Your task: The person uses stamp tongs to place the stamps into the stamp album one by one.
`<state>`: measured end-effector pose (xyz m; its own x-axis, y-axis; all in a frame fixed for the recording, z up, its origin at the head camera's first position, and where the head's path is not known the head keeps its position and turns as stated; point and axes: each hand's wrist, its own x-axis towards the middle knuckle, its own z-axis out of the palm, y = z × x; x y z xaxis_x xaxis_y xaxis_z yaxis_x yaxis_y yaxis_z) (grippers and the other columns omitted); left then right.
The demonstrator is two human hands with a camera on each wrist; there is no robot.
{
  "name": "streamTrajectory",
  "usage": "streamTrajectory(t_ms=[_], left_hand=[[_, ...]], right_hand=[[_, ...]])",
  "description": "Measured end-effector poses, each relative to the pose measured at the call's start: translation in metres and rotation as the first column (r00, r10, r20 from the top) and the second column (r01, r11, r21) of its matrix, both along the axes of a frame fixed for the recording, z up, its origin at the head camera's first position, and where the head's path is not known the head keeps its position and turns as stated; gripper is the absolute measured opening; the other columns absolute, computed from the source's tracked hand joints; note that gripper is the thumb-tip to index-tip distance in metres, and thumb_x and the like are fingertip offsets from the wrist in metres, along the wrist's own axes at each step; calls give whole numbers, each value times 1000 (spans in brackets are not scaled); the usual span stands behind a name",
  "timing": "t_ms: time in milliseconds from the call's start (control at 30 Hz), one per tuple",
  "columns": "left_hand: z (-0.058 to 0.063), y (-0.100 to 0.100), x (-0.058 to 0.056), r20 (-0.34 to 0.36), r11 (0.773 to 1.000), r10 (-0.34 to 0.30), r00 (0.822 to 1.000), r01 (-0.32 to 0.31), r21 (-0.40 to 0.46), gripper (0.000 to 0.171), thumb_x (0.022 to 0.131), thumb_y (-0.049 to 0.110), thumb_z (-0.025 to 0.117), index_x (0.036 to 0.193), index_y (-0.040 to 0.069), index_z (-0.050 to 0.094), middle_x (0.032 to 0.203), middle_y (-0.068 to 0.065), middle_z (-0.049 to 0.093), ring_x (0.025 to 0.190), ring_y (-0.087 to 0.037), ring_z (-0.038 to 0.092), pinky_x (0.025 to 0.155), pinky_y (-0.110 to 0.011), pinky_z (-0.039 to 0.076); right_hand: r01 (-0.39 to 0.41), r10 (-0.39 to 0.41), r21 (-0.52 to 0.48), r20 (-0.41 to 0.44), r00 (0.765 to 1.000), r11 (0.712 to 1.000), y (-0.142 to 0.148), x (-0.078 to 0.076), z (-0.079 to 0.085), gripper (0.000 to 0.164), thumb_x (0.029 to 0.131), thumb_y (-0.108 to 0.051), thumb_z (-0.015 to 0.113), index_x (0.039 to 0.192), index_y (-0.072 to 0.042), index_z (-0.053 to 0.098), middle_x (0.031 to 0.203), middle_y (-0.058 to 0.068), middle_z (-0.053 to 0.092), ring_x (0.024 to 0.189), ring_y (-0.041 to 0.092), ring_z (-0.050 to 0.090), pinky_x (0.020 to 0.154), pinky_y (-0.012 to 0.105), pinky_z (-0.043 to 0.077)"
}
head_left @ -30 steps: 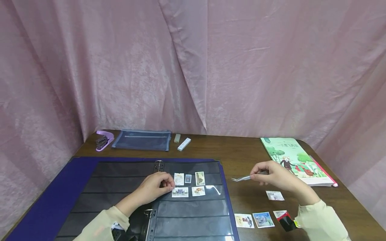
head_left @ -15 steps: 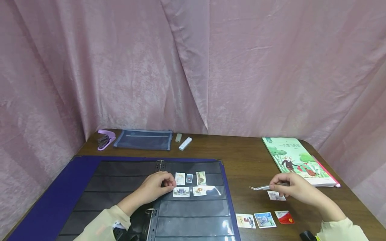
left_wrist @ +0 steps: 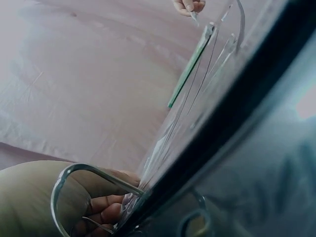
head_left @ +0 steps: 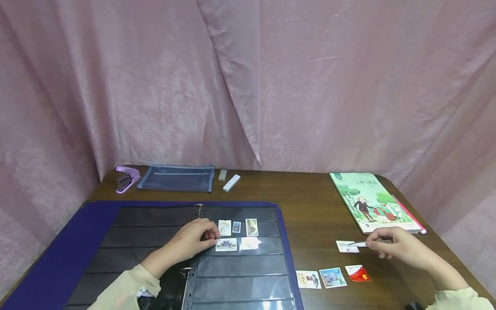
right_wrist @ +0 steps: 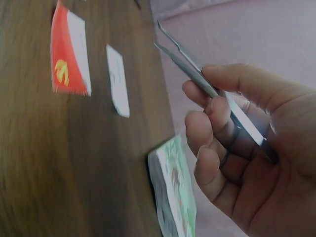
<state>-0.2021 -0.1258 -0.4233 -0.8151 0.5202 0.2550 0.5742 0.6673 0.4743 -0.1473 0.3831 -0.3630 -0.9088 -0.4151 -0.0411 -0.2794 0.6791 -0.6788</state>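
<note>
My right hand (head_left: 403, 247) pinches a pair of bent-tip metal tweezers (right_wrist: 200, 76) between thumb and fingers. The tweezers' tips stand slightly apart. In the head view they overlap a pale stamp (head_left: 342, 246) on the table; the right wrist view shows a gap between tips and stamp. My left hand (head_left: 191, 239) rests on the open stamp album (head_left: 240, 267), fingers loosely bent, thumb and forefinger close to a stamp with a building (head_left: 226, 245). Several stamps sit in the upper rows of that page. In the left wrist view, album ring and page partly cover the left fingers (left_wrist: 108, 213).
Three more stamps lie right of the album: a pale one (head_left: 308, 280), a blue one (head_left: 333, 277) and a red-and-white one (head_left: 358, 274). A green book (head_left: 372, 202) is beyond my right hand. A stapler (head_left: 128, 178), blue pouch (head_left: 176, 178) and white block (head_left: 231, 183) lie at the back.
My right hand has moved right and toward me with the tweezers, whose tips now overlap the pale stamp in the head view. The left hand keeps its place on the album.
</note>
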Motion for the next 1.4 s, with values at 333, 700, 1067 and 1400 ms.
streamTrajectory(t_ms=[333, 700, 1067, 1400], left_hand=[[1, 0, -1, -26, 1000, -12, 1000, 12, -25, 17, 73, 19, 73, 81, 25, 59, 74, 14, 51, 71, 0, 46, 64, -17, 40], [-3, 4, -3, -44, 999, -31, 999, 31, -7, 20, 72, 18, 74, 81, 25, 58, 74, 14, 51, 71, 0, 46, 64, -17, 40], [-3, -4, -1, 7, 1000, 0, 1000, 0, 31, 21, 71, 19, 74, 81, 27, 58, 74, 15, 51, 70, 0, 45, 63, -17, 40], [-2, -2, -1, 32, 999, -21, 999, 19, 42, 19, 73, 19, 73, 82, 26, 58, 75, 13, 52, 71, -1, 45, 64, -18, 40]], right_hand=[[99, -101, 97, 6, 995, 990, 26, 3, -6, 17, 90, -15, 52, 90, -1, 61, 65, -11, 51, 58, -2, 50, 49, 23, 44], [131, -137, 139, 34, 990, 982, 44, 12, 1, 17, 88, -17, 54, 81, -3, 61, 58, -16, 41, 49, -3, 44, 41, 22, 40], [163, -174, 149, 69, 982, 975, 35, -5, 2, 22, 88, -23, 56, 83, -2, 61, 61, -12, 45, 49, -1, 45, 41, 22, 40], [189, -197, 172, 31, 980, 967, 31, -8, -3, 22, 86, -24, 59, 82, -3, 62, 56, -8, 47, 45, 1, 43, 38, 22, 38]])
